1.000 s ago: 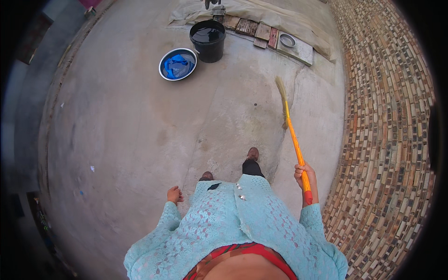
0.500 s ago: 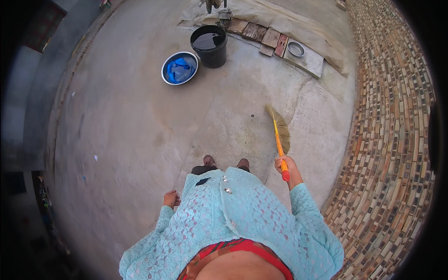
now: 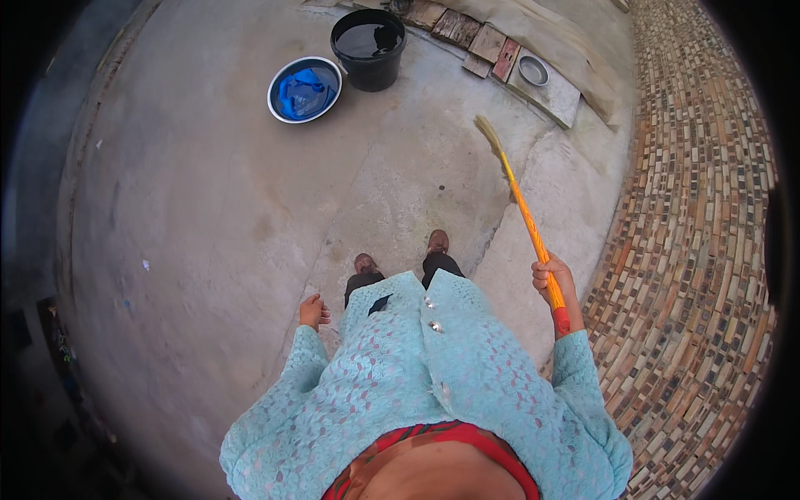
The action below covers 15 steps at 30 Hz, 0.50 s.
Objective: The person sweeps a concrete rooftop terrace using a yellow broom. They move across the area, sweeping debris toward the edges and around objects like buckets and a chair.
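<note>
My right hand (image 3: pixel 553 278) is wrapped round the lower part of the orange-yellow handle of a broom (image 3: pixel 526 208), whose red end cap sticks out below my fist. The broom slants up and away to the left. Its straw bristles (image 3: pixel 487 130) show as a narrow, edge-on strip over the concrete; I cannot tell whether they touch it. At my left side hangs my left hand (image 3: pixel 313 312), nothing visible in it, its fingers loosely bent and slightly apart.
Ahead stand a black bucket (image 3: pixel 368 73) of dark liquid and a basin (image 3: pixel 272 101) with blue cloth in water. A small metal bowl (image 3: pixel 533 72) sits on a slab (image 3: pixel 560 102) beside boards (image 3: pixel 455 28). Brick paving (image 3: pixel 683 208) runs along the right.
My right foot has stepped forward. The broom has swung out to the right and forward, its bristles turning edge-on. Bucket and basin now appear higher in view.
</note>
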{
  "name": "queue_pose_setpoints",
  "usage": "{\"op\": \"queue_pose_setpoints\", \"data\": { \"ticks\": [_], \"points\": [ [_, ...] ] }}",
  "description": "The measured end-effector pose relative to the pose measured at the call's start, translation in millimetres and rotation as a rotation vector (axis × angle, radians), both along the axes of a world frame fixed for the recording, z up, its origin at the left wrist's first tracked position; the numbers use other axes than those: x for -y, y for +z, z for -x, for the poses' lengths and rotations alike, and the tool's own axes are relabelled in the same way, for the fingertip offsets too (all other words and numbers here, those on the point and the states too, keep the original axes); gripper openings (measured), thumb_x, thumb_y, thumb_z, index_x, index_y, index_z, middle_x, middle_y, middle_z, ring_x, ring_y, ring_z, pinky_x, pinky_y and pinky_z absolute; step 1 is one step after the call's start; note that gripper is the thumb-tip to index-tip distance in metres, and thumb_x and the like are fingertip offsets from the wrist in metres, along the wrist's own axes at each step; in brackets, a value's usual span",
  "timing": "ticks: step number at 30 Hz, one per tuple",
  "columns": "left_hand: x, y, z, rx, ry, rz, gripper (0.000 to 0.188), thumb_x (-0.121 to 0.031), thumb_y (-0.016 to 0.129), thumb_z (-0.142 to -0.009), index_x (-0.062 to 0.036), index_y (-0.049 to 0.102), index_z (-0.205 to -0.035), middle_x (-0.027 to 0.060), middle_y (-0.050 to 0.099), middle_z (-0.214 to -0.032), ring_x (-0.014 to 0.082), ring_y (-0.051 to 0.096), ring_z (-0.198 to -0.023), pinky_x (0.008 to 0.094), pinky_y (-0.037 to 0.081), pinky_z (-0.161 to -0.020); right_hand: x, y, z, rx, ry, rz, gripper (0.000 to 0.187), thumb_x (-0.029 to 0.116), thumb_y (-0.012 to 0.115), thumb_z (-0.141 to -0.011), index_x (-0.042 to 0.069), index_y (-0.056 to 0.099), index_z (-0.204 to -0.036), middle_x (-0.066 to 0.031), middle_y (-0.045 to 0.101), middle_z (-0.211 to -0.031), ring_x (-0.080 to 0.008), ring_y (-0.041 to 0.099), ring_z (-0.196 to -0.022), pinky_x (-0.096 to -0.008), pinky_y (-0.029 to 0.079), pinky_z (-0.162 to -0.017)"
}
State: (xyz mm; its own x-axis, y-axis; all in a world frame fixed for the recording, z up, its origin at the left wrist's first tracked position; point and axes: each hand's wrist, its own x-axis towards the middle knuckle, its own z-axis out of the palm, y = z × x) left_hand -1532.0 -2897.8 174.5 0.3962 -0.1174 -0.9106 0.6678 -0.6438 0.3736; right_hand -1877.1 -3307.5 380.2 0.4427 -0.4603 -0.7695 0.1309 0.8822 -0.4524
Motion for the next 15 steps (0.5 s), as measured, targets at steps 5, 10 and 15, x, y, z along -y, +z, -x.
{"op": "queue_pose_setpoints", "data": {
  "ticks": [5, 10, 15],
  "points": [
    [11.8, 22.2, 33.2, 0.022, 0.114, -0.098, 0.042, -0.010, 0.041, -0.076, -0.0016, 0.038, -0.117, 0.0073, 0.050, -0.066, 0.0158, 0.050, -0.047, 0.0287, 0.045, -0.038, 123.7, -55.3, 5.7, -0.110, -0.088, 0.022, 0.021, -0.001, 0.044, -0.070, 0.004, 0.035, -0.088, -0.0033, 0.043, -0.062, -0.0057, 0.039, -0.043, -0.0165, 0.034, -0.035],
    [8.8, 50.9, 98.4, 0.032, 0.097, -0.310, 0.041, -0.011, 0.043, -0.076, -0.0023, 0.041, -0.115, 0.0085, 0.052, -0.069, 0.0166, 0.051, -0.048, 0.0298, 0.045, -0.039, 248.5, -130.7, 3.3, -0.092, -0.175, -0.023, 0.018, -0.002, 0.042, -0.069, 0.002, 0.033, -0.085, -0.0033, 0.042, -0.059, -0.0073, 0.040, -0.043, -0.0172, 0.037, -0.037],
    [19.1, 58.6, 134.5, -0.013, -0.103, -0.281, 0.038, -0.011, 0.045, -0.075, -0.0021, 0.044, -0.112, 0.0099, 0.054, -0.071, 0.0183, 0.053, -0.051, 0.0311, 0.046, -0.040, 314.5, -200.4, -22.9, -0.378, 0.103, 0.020, 0.012, 0.000, 0.039, -0.067, 0.003, 0.034, -0.077, -0.0031, 0.040, -0.051, -0.0095, 0.038, -0.037, -0.0190, 0.037, -0.032]
  ]
}}
